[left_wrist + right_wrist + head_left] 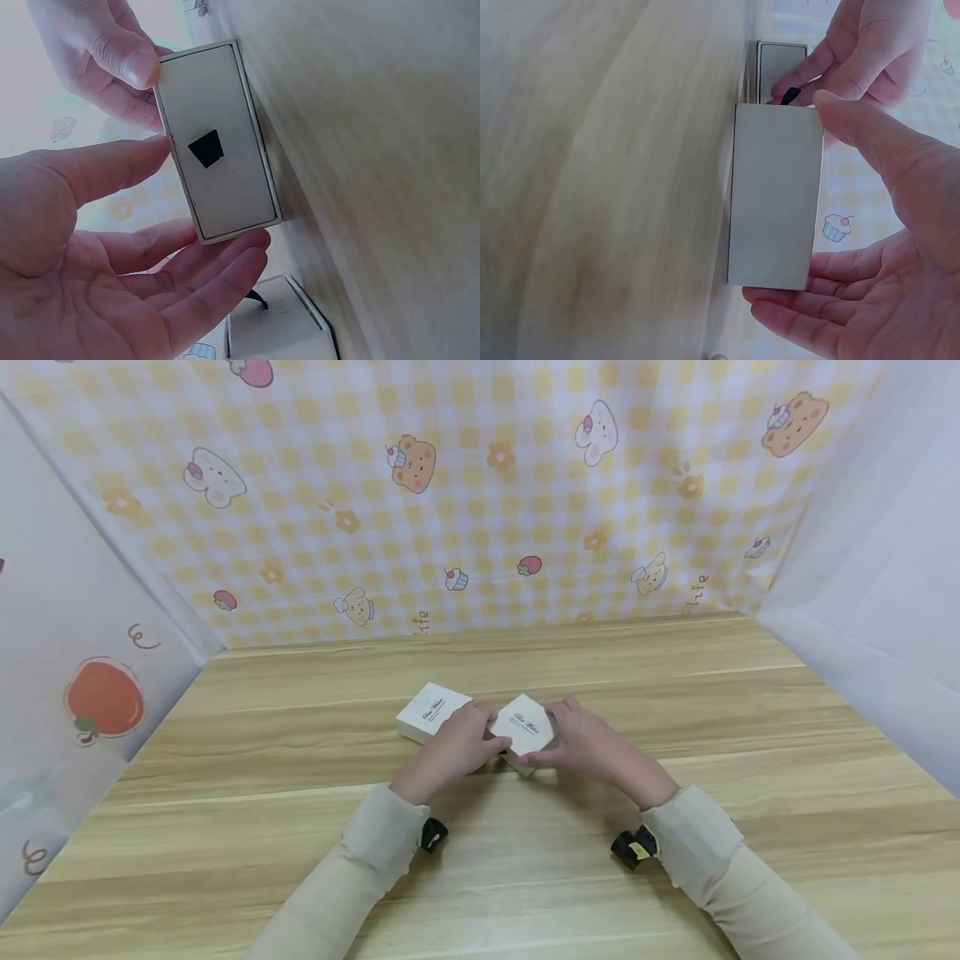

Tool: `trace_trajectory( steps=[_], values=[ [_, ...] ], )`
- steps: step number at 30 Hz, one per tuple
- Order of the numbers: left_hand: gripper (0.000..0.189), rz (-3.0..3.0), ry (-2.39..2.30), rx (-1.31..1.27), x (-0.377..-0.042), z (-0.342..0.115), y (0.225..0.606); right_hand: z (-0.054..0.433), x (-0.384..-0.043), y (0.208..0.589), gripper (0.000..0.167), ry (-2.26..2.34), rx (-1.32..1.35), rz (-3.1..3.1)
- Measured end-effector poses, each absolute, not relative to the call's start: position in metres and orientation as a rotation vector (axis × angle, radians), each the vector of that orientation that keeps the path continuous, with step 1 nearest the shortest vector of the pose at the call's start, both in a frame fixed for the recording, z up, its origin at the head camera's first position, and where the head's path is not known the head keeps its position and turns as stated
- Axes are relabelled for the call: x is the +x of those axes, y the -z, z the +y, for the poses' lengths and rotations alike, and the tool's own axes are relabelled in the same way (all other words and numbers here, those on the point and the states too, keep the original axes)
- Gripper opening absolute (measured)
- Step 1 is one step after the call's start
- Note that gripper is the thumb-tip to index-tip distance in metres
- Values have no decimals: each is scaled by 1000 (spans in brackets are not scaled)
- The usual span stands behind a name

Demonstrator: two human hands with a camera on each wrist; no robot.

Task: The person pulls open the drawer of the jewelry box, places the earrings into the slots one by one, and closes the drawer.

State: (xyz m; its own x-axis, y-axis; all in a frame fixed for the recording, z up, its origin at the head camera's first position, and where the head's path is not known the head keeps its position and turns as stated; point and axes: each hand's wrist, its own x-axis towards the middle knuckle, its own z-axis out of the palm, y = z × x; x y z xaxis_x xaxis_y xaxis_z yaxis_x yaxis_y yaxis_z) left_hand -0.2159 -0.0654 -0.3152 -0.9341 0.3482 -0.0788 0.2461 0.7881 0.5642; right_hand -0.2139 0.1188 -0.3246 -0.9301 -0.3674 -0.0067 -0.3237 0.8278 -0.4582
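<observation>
A small white drawer-style gift box (523,723) with dark print on top sits between both hands. Thumb and fingers of my left hand (459,742) grip its left side; those of my right hand (588,743) grip its right side. The left wrist view shows a black ribbon tab (207,148) on the drawer face, inside a thin frame. A plain long side of the same box (776,199) faces the right wrist view. Left of it lies a second white printed box (427,708), partly covered by my left hand in the head view.
Both boxes are on a light wood-grain table (300,860). A yellow checked cloth (480,510) with cartoon prints hangs along the back edge, and white cloths (862,527) hang at the sides. Each wrist carries a small black camera (633,846).
</observation>
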Motion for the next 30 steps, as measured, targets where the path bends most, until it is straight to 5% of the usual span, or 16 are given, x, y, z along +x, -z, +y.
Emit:
trace_trajectory(
  steps=[30],
  values=[
    [14,2807,-896,520,-196,-87,315,117,-205,323,77,782,-643,2826]
  ],
)
